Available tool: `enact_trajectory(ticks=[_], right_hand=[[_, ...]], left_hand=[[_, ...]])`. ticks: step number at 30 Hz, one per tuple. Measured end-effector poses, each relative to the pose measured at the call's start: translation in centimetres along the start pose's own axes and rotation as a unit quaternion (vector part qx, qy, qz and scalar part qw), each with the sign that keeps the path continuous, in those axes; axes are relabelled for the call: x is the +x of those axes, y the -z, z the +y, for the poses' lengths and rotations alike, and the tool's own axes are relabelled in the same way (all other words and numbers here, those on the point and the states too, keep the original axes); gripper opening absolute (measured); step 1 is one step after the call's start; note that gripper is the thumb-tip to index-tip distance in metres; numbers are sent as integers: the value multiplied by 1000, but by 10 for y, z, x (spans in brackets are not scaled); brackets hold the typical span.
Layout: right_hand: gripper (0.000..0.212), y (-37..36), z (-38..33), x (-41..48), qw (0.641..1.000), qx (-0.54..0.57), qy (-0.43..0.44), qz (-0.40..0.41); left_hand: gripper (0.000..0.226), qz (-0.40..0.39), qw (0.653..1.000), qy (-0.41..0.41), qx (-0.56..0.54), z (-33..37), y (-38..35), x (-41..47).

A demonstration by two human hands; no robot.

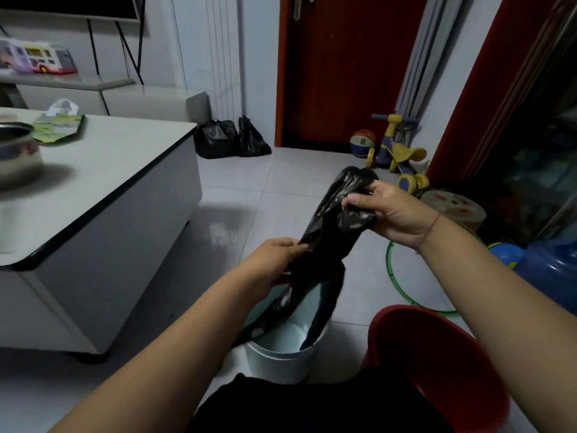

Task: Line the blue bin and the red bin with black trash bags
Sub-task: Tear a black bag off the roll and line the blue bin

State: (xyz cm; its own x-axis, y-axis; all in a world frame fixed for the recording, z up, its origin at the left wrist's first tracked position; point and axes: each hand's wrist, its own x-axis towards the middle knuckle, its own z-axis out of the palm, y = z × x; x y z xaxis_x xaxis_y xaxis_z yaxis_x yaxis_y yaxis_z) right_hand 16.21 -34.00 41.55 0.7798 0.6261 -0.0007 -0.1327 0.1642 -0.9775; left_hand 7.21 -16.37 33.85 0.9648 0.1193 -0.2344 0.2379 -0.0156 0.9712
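Observation:
A crumpled black trash bag (331, 232) stretches slantwise between my hands above the pale blue bin (281, 357). My right hand (393, 214) grips its upper end, fingers curled round the bunched plastic. My left hand (274, 257) pinches the bag lower down, at its left edge. The bag's lower end hangs into the blue bin's mouth. The red bin (437, 364) stands on the floor right of the blue one, partly behind my right forearm, with nothing visible inside.
A white low table (103, 189) with a metal pot (15, 154) and a tissue pack (59, 126) stands to the left. Two filled black bags (231, 139) lean by the far wall. Toys, a green hoop (393, 276) and a blue water jug (549, 270) crowd the right.

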Motion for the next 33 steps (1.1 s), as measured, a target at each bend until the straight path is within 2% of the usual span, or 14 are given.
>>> enact_trajectory(ticks=[1, 3, 4, 6, 8, 11, 14, 17, 21, 23, 25, 27, 30, 33], right_hand=[[10, 3, 6, 4, 996, 60, 6, 65], [4, 8, 21, 8, 963, 205, 2, 173], [9, 10, 28, 8, 947, 248, -1, 205], [37, 8, 41, 3, 933, 271, -13, 237], [71, 0, 50, -8, 939, 224, -49, 256], [88, -26, 63, -20, 967, 26, -143, 211], [59, -53, 71, -18, 974, -44, -153, 164], [21, -56, 72, -7, 971, 35, -91, 217], [18, -35, 79, -3, 937, 248, -88, 229], [20, -21, 80, -3, 916, 300, -92, 251], [23, -8, 81, -5, 904, 316, -93, 274], [25, -2, 84, -4, 903, 297, -99, 293], [38, -2, 91, -1, 921, 252, -104, 277], [63, -12, 87, -4, 962, 176, -127, 165]], left_hand=[[15, 19, 998, 9, -58, 1, 0, 2], [11, 43, 979, 38, -195, 2, -1, 5], [10, 55, 966, 55, -246, 4, -3, 6], [13, 86, 959, 52, -266, 2, -5, 10], [21, 108, 972, 11, -208, 1, -6, 14], [29, 178, 978, -75, -72, 4, -11, 6], [26, 140, 982, -100, -76, 4, -27, -4], [23, 128, 977, -67, -157, -2, -28, 4], [20, 145, 887, 28, -436, -7, 0, 24], [19, 176, 841, 57, -509, -18, 18, 32], [27, 196, 820, 83, -532, -25, 31, 33], [42, 190, 839, 105, -499, -28, 34, 30], [67, 40, 922, 119, -365, -22, 21, 17], [51, -57, 958, 90, -268, -16, 3, 1]])
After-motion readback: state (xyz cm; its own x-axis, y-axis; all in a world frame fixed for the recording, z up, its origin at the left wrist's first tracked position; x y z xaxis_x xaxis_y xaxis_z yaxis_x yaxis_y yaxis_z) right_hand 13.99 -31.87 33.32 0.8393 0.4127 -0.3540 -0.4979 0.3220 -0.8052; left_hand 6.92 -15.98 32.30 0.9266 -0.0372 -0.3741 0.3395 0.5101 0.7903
